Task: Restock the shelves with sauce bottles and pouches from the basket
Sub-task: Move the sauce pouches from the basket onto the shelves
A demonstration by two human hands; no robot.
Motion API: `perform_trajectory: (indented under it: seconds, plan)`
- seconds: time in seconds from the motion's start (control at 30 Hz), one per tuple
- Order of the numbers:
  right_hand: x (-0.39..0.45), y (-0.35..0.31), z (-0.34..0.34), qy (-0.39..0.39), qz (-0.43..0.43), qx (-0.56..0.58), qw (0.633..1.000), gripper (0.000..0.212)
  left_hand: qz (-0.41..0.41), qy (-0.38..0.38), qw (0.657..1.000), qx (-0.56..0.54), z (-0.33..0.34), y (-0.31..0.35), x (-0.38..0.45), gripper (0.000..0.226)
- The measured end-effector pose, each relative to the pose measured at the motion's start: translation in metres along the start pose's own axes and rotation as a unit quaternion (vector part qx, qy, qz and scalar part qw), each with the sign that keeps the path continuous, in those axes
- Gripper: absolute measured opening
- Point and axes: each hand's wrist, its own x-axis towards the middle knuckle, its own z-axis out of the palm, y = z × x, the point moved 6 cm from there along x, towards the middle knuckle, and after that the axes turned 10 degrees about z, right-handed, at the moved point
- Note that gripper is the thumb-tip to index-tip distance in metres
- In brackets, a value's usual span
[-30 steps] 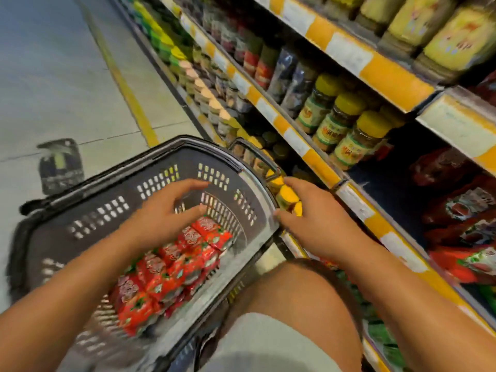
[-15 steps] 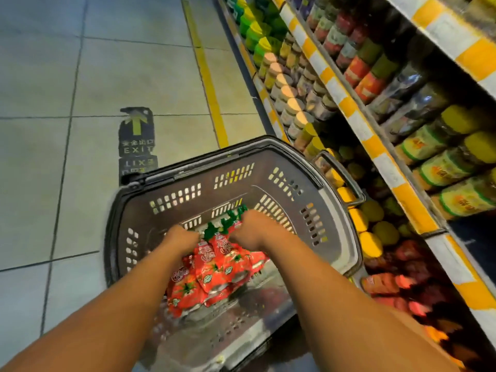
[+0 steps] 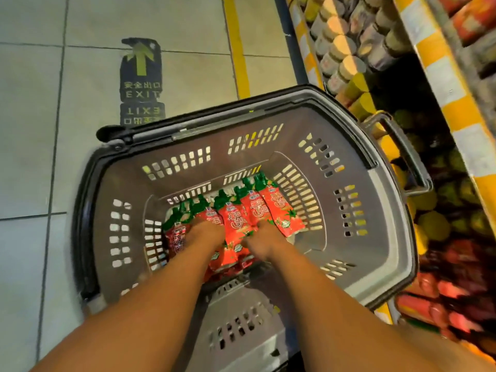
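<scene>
Pouches [image 3: 236,224] of red sauce with green tops lie fanned on the floor of the grey basket [image 3: 386,251], bunched toward its near-left part, spouts pointing at the far wall. Both hands are down among them: the left hand [image 3: 206,232] on the pouches at the left of the fan, the right hand [image 3: 264,241] on those at the right; the fingers are buried in the pack, so whether they curl round pouches or only press on them cannot be told. To lift well, I judge it best to gather a neat sheaf with spouts aligned, squeeze it from both sides, and raise it clear of the basket's rim before turning to the shelves [image 3: 442,76] just right of the basket. Pouch labels carry red-and-white characters too blurred to read. Beyond the basket's far-left corner, a floor sticker [image 3: 141,81] shows a green arrow, Chinese characters and "EXIT", repeated upside down.
</scene>
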Motion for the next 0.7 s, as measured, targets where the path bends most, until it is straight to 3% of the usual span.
perform_trajectory:
  seconds: [0.1,0.2,0.27,0.33,0.43,0.57,0.7]
  plan:
    - [0.014,0.007,0.002,-0.011,0.023,0.026,0.999,0.045,-0.004,0.015,1.0,0.014,0.006,-0.006,0.005,0.045]
    - [0.026,0.009,-0.007,0.012,0.017,0.03,0.999,0.018,-0.017,0.037,0.999,0.012,0.007,-0.011,0.004,0.044]
    - [0.03,0.011,-0.008,0.01,0.017,0.012,1.0,0.024,-0.016,0.043,0.999,0.001,0.009,-0.01,0.005,0.045]
    - [0.031,0.014,-0.001,-0.014,0.024,-0.003,1.0,0.035,-0.01,0.048,0.998,-0.033,0.014,-0.007,0.005,0.051]
    - [0.033,0.017,0.009,-0.044,0.045,-0.01,0.998,0.036,0.006,0.044,0.995,-0.086,0.023,-0.002,0.007,0.062]
    - [0.031,0.017,0.018,-0.124,0.05,-0.004,0.991,0.035,0.024,0.01,0.989,-0.147,0.032,-0.004,0.008,0.06]
    - [0.03,0.017,0.009,-0.072,0.052,0.042,0.995,0.022,0.004,-0.009,0.974,-0.227,0.029,-0.008,0.009,0.056]
